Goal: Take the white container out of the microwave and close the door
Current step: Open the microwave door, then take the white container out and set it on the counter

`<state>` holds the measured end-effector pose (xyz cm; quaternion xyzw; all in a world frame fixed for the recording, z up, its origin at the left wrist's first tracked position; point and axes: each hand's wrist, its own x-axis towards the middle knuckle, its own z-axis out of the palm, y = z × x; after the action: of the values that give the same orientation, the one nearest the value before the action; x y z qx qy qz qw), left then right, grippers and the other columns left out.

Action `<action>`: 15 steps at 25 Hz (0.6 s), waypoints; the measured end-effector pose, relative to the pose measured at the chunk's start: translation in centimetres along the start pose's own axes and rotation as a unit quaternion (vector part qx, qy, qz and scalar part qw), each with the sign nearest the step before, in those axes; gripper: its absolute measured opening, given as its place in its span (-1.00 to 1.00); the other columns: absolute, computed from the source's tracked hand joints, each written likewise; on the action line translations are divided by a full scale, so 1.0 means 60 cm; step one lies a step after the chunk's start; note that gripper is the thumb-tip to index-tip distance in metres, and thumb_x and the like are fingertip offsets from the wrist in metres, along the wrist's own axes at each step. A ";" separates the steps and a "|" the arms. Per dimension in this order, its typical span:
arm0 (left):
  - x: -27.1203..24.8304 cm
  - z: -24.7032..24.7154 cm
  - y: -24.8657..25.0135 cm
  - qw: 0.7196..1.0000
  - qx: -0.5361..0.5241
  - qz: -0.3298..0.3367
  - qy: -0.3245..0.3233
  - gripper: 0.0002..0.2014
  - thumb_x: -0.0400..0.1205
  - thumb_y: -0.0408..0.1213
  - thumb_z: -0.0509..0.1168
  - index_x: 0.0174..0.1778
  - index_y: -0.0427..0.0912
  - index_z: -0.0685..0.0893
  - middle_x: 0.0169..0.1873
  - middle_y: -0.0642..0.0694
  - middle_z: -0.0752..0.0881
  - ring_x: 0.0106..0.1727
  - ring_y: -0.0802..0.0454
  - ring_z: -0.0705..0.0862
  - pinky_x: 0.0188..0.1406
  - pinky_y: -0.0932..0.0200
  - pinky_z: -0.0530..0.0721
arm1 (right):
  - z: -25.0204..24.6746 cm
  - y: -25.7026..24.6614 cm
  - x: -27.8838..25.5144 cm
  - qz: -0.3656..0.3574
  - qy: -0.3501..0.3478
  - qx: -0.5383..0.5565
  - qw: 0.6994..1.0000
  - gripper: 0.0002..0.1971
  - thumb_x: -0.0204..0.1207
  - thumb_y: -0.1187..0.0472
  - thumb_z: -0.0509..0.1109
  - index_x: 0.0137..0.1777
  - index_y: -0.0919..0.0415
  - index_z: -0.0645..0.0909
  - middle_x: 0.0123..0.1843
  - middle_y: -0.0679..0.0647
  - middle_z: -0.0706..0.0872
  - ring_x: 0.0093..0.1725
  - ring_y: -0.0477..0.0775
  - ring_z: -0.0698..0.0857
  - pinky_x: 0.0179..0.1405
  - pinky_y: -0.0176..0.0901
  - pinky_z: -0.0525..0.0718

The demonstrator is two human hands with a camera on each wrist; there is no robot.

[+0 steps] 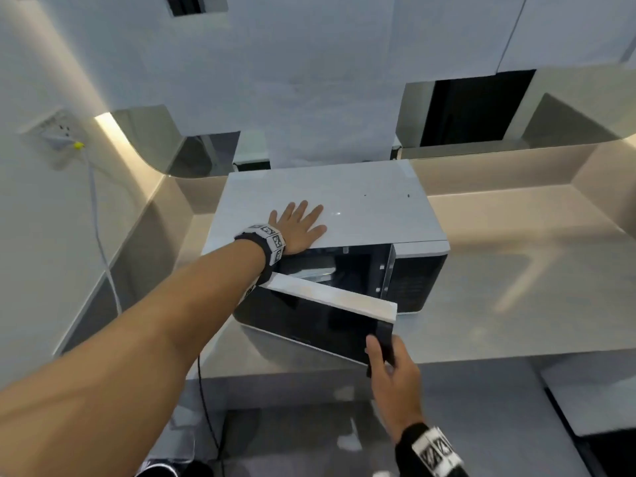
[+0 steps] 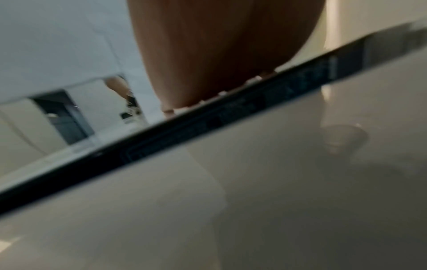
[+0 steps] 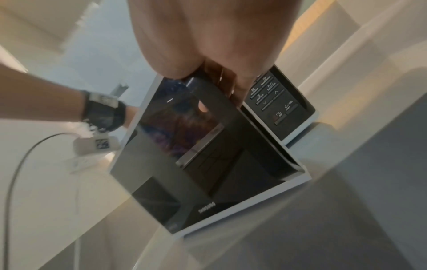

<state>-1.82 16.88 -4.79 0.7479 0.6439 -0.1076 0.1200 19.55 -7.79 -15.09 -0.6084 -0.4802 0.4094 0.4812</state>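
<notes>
A white microwave (image 1: 361, 201) with a black front stands on a pale counter. Its door (image 1: 309, 321) hangs partly ajar, hinged at the left. My left hand (image 1: 299, 228) lies flat on the microwave's top near the front edge, fingers spread; the left wrist view shows this left hand (image 2: 219, 54) pressed down. My right hand (image 1: 385, 359) grips the door's free right edge, thumb on the glass front. In the right wrist view its fingers (image 3: 231, 82) curl round the door (image 3: 184, 146) beside the control panel (image 3: 275, 102). The cavity is dark, and I see no white container plainly.
The counter (image 1: 516, 287) runs right of the microwave. A white cord (image 1: 103, 253) drops from a wall socket (image 1: 58, 132) at the left. A black cable (image 1: 206, 407) hangs below the counter's front edge. Mirrored panels line the back wall.
</notes>
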 end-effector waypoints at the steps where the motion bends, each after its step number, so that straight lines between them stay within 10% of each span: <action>1: -0.003 -0.004 0.003 1.000 0.000 -0.004 -0.006 -0.32 0.65 0.34 -0.27 0.70 0.29 -0.22 0.74 0.03 -0.24 0.76 -0.11 -0.22 0.65 -0.32 -0.21 | -0.007 0.004 -0.021 -0.011 -0.008 -0.010 1.000 -0.83 0.56 -0.20 0.36 0.02 -0.20 0.67 -0.07 -0.25 0.82 -0.03 -0.18 0.79 0.04 0.04 0.82; 10: -0.015 -0.066 0.024 0.997 0.002 0.013 -0.078 -0.23 0.69 0.26 -0.01 0.75 0.04 -0.11 0.75 -0.20 -0.09 0.74 -0.30 -0.02 0.69 -0.21 0.00 | -0.022 0.012 -0.083 -0.098 -0.012 -0.079 0.992 -0.69 0.33 -0.55 0.36 -0.11 -0.46 0.71 -0.28 -0.27 0.85 -0.27 -0.25 0.82 -0.21 -0.26 0.76; 15: -0.040 -0.057 0.023 0.997 -0.009 0.010 -0.078 -0.29 0.71 0.26 -0.14 0.74 0.12 -0.19 0.75 -0.10 -0.20 0.75 -0.24 -0.19 0.63 -0.32 -0.13 | -0.049 -0.012 -0.120 -0.211 0.003 -0.137 0.968 -0.54 0.48 -0.27 0.45 -0.44 0.07 0.73 -0.52 -0.09 0.71 -0.55 -0.16 0.62 -0.48 -0.32 0.61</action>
<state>-0.77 15.53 -0.74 0.7428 0.6256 -0.1591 0.1776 20.77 -15.36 -13.52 -0.5543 -0.6484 0.2269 0.4699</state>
